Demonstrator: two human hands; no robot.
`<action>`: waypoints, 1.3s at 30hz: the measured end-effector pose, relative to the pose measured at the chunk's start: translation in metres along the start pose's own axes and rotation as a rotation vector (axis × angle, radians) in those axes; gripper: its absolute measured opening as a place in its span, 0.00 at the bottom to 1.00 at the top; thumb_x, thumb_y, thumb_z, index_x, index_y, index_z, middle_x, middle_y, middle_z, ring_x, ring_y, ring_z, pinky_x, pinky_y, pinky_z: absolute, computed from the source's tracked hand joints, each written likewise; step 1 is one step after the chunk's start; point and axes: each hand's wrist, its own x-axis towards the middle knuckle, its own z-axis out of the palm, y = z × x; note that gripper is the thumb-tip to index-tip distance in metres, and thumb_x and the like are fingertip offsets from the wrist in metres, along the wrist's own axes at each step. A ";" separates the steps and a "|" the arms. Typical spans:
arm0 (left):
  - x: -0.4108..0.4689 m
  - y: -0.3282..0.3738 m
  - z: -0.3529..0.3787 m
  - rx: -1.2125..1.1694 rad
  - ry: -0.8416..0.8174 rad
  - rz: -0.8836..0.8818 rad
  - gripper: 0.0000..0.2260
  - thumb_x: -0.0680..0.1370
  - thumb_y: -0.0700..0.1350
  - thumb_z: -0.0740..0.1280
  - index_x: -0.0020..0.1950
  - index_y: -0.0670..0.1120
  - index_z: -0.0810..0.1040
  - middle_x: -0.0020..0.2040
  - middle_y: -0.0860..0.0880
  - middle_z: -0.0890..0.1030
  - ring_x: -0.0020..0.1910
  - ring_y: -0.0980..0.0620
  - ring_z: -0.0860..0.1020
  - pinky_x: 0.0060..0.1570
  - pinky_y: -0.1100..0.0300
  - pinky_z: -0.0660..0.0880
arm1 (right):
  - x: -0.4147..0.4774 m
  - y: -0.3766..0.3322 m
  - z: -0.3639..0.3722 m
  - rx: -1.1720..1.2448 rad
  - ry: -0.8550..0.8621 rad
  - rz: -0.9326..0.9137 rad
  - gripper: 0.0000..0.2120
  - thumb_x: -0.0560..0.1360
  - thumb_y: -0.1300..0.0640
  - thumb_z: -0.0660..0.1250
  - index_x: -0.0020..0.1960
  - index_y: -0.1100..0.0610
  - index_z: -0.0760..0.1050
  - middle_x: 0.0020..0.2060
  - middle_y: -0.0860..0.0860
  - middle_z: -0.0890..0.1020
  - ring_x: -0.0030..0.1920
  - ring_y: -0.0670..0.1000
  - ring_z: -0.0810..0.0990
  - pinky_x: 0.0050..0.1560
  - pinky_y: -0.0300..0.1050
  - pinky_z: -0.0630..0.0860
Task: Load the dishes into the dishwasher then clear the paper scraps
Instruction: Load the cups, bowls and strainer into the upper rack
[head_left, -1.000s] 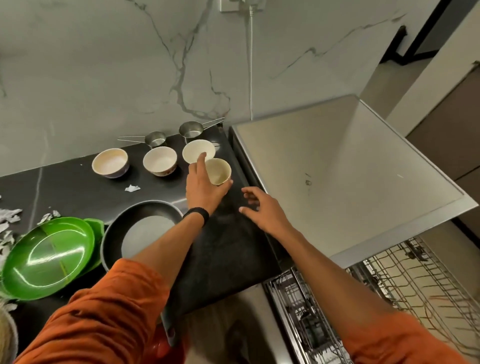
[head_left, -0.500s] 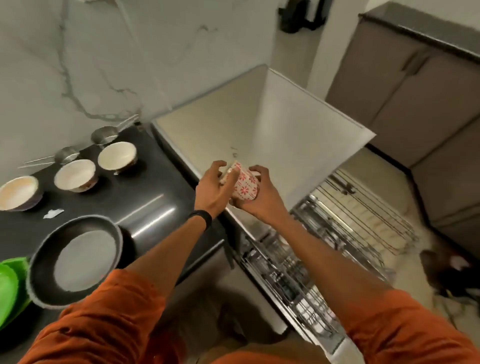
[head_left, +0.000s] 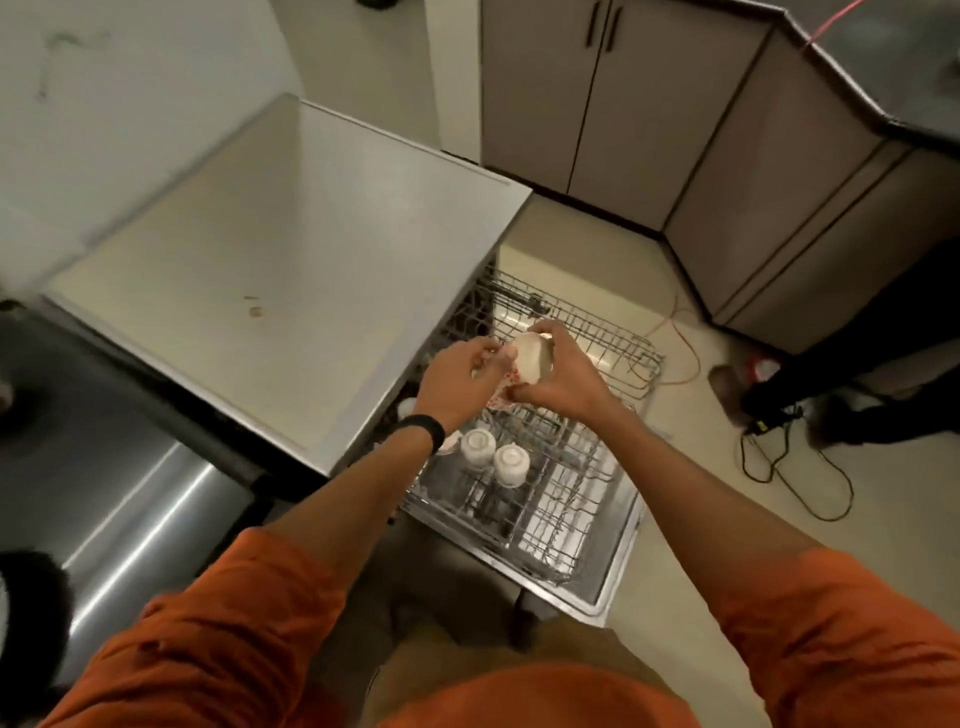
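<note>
Both hands are on one cup (head_left: 530, 356): my view has the right hand (head_left: 563, 382) wrapped over its far side w/ fingers curled round the pale base, and the left hand (head_left: 460, 379) pinching the near side, thumb and fingertips against the red-patterned wall. The cup is tipped, base toward the camera, held in the air above the back part of the lower rack (head_left: 566, 519), not touching the wires as far as I can tell. There is a black band (head_left: 428, 428) on the left wrist and orange sleeves (head_left: 223, 639) on both arms. Just below the left wrist, two upturned cups (head_left: 478, 447) sit side by side in the rack, bases up; something pale beside them is half hidden by the wrist, can't ID it. The rack rests over the open door (head_left: 618, 577). A second rack (head_left: 597, 327) shows beyond the hands. Left of all that is a steel table (head_left: 270, 249), w/ a small brown spot on it. Far side: grey cabinets (head_left: 597, 104). On the floor (head_left: 675, 519), an orange cable (head_left: 680, 353), a black cable (head_left: 795, 483), and someone's dark shoe (head_left: 727, 387) at the right. The left edge is blurred.
</note>
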 end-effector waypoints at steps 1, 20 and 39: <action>0.002 0.007 0.010 -0.020 -0.034 -0.035 0.21 0.78 0.66 0.63 0.63 0.54 0.79 0.52 0.54 0.82 0.51 0.56 0.80 0.49 0.60 0.75 | 0.003 0.009 -0.007 -0.015 -0.014 -0.002 0.43 0.59 0.51 0.83 0.68 0.49 0.65 0.56 0.50 0.77 0.51 0.52 0.79 0.43 0.48 0.79; 0.073 -0.090 0.147 -0.161 -0.356 -0.393 0.23 0.74 0.54 0.66 0.67 0.47 0.77 0.58 0.47 0.83 0.57 0.47 0.81 0.59 0.45 0.78 | 0.062 0.173 0.039 0.400 -0.179 0.399 0.29 0.77 0.71 0.66 0.74 0.52 0.70 0.72 0.54 0.68 0.66 0.59 0.74 0.48 0.60 0.84; 0.098 -0.171 0.194 -0.141 -0.521 -0.485 0.21 0.81 0.38 0.60 0.74 0.47 0.71 0.69 0.45 0.76 0.66 0.45 0.74 0.67 0.48 0.73 | 0.074 0.226 0.110 0.227 -0.073 0.468 0.22 0.77 0.71 0.67 0.69 0.57 0.72 0.58 0.57 0.72 0.56 0.62 0.79 0.42 0.59 0.85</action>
